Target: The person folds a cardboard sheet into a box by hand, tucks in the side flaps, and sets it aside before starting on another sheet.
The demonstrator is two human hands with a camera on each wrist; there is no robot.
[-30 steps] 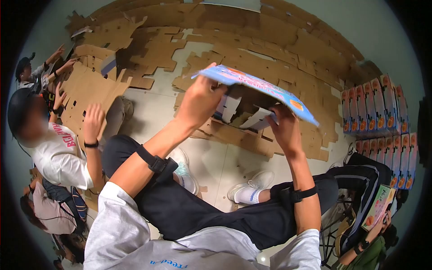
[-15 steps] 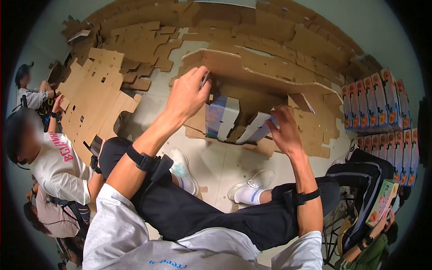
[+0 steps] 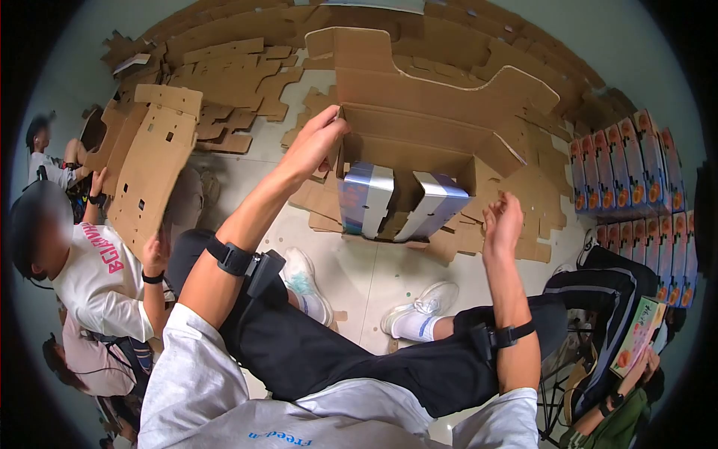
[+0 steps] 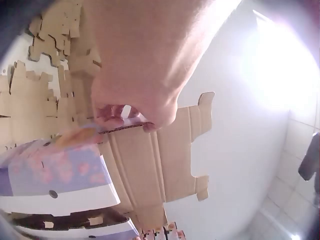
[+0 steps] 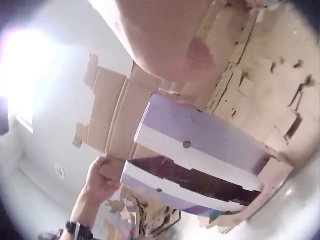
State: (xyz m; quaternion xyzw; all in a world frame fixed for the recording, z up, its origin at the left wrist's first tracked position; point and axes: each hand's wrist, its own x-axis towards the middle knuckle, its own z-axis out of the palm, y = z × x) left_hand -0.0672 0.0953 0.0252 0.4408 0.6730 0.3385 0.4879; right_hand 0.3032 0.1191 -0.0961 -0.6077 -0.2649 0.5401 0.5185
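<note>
A cardboard box with purple, printed outer panels stands on the floor between the person's feet. Its tall brown lid is raised at the far side, and a small flap sticks out at the right. The left hand pinches the box's left side flap near the lid's fold; the left wrist view shows fingers and thumb around that edge. Two white-edged panels lean over a dark gap into the box. The right hand hangs right of the box, apart from it, fingers loosely bent and holding nothing.
Flattened cardboard covers much of the floor. Printed boxes are stacked at the right. On the left a seated person handles a cardboard sheet; at lower right another person holds a green printed box.
The blue printed lid has swung up and away, now showing its brown inside. The right hand has let go and moved right; the left hand still holds the left side.
</note>
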